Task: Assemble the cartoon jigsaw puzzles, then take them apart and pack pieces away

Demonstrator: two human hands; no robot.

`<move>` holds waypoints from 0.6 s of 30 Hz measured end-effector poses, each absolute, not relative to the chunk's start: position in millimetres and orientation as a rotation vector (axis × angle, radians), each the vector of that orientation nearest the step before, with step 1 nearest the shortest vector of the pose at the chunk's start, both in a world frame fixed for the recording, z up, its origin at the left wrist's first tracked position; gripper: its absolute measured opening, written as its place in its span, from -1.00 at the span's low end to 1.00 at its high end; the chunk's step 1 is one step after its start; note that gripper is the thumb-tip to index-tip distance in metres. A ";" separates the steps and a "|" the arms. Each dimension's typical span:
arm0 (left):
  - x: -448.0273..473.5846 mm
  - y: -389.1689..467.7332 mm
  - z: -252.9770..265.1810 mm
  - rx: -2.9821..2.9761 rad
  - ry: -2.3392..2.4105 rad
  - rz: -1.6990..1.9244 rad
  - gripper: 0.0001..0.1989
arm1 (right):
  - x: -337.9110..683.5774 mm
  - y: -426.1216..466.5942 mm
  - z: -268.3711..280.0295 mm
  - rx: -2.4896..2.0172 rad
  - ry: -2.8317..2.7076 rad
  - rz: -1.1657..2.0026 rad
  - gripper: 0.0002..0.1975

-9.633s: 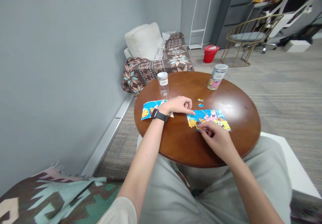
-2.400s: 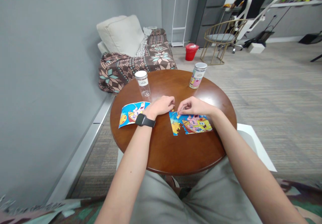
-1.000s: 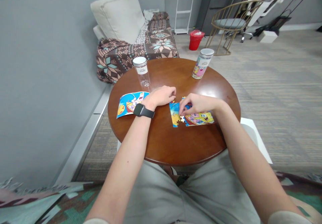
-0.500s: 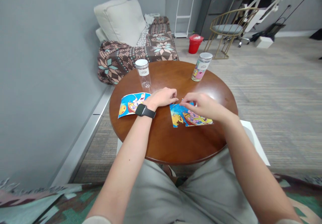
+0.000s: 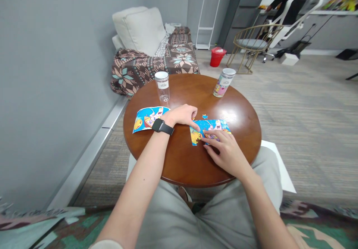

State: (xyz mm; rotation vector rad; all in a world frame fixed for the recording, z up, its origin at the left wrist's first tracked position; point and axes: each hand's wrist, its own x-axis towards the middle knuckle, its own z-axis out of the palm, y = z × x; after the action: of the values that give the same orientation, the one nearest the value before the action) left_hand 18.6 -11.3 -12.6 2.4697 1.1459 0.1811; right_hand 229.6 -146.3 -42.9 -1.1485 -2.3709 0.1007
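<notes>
A partly assembled jigsaw puzzle (image 5: 195, 137), blue with a yellow figure and cartoon characters, lies on the round table. A notch shows in its lower edge, near the left. My left hand (image 5: 183, 114), with a black watch at the wrist, rests at its upper left; the thumb stretches onto the puzzle and the other fingers curl down. Across the puzzle's lower right part lies my right hand (image 5: 228, 152), fingers apart and covering some of the picture. Just beyond the upper edge is a loose blue puzzle piece (image 5: 205, 117). Left of the puzzle, a picture sheet (image 5: 142, 116) is partly hidden by my left hand.
On the brown table (image 5: 184, 163), a clear jar (image 5: 163, 88) stands back left and a jar with a colourful print (image 5: 223, 83) back right. Beyond are a covered couch (image 5: 179, 60), a red bin (image 5: 217, 57) and a gold-framed chair (image 5: 248, 44). A person is at the far counter.
My right hand has come down from the puzzle's upper edge to its lower right, and its fingers have spread. My left thumb now reaches onto the puzzle. The loose piece has come into sight.
</notes>
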 end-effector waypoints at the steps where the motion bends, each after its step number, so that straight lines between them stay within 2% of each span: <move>1: 18.8 -11.9 -11.9 2.473 1.149 0.169 -0.53 | 229.7 -146.4 -42.7 -1.151 -2.372 0.103 -0.74; 11: 19.4 -12.9 -10.5 2.481 1.137 0.165 -0.56 | 229.5 -146.9 -43.5 -1.125 -2.387 0.134 -0.72; 15: 14.4 -8.2 -12.4 2.444 1.218 0.215 -0.67 | 229.7 -146.3 -45.1 -1.111 -2.366 0.181 -0.66; 18: 8.4 -4.3 -14.0 2.458 1.339 0.235 -0.77 | 229.9 -146.0 -46.0 -1.094 -2.357 0.176 -0.71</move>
State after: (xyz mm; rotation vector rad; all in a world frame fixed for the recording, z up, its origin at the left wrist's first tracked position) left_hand 8.4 -4.3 -14.0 2.4576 1.3386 0.2352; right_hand 229.9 -146.0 -46.0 -1.0941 -2.3573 0.1763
